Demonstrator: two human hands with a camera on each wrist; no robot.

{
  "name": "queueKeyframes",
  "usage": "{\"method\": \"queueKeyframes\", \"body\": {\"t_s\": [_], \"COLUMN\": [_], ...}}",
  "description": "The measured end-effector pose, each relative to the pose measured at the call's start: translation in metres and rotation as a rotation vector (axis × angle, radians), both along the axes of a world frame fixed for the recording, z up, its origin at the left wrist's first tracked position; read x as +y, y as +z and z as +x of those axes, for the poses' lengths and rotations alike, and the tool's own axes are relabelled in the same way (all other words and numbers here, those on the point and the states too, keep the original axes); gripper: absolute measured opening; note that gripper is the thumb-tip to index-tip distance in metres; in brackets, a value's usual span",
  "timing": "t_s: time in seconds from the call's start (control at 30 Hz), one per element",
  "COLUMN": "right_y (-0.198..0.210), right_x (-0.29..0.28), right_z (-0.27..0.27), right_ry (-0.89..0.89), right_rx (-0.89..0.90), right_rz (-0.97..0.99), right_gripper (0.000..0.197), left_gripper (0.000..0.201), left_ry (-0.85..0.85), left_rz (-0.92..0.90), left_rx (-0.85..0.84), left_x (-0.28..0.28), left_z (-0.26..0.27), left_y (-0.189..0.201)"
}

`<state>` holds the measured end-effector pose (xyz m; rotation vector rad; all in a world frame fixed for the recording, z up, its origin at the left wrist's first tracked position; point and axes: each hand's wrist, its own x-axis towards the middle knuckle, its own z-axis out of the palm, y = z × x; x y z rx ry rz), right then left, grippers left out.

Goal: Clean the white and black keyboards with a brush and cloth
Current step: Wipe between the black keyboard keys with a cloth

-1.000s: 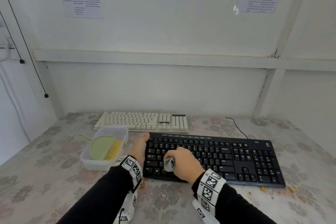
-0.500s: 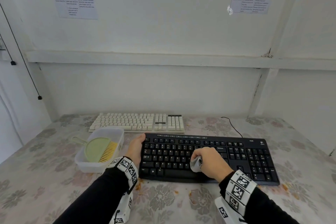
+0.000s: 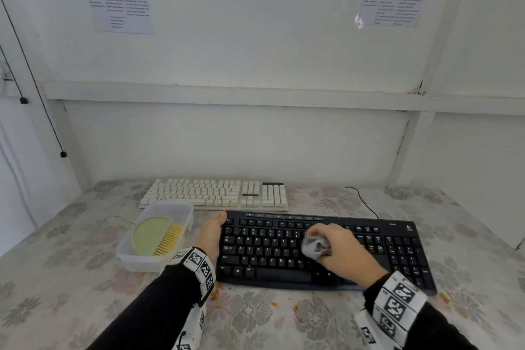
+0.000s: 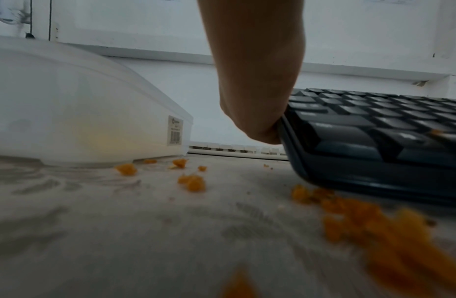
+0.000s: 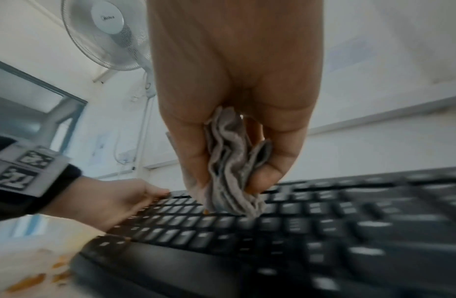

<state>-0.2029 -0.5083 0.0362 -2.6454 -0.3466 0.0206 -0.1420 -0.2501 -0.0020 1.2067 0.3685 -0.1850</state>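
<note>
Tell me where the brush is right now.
In the head view, the brush lies inside the plastic tub on the table's left side, just left of the left hand and in front of the white keyboard.

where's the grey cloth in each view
Head: crumpled grey cloth right of centre, bunched in the right hand over the black keyboard.
Left wrist: not in it.
Right wrist: centre, hanging from the fingers onto the keys.
Shared landmark: the black keyboard, left end held by the left hand.
</note>
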Motion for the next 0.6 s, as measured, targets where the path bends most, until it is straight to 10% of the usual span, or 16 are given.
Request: {"method": "queueKeyframes", "body": {"t_s": [0.43,0.6], "right_y": [-0.02,-0.016], "right_x": [0.111,0.102], "right_z": [-0.007,0.01], "right_ry": [0.343,0.125], "right_rx": [0.088,-0.052], "right_rz": [-0.245,-0.004], "right_gripper": [0.03,0.037], "left_gripper": [0.039,0.039], "left_ry": [0.006,0.001], "left_rz": [0.048,0.014], "left_rx": [-0.015,-0.006], "left_x": [0.003,0.003], "left_z": [0.001,0.003], "left_y": [-0.002,-0.002]}}
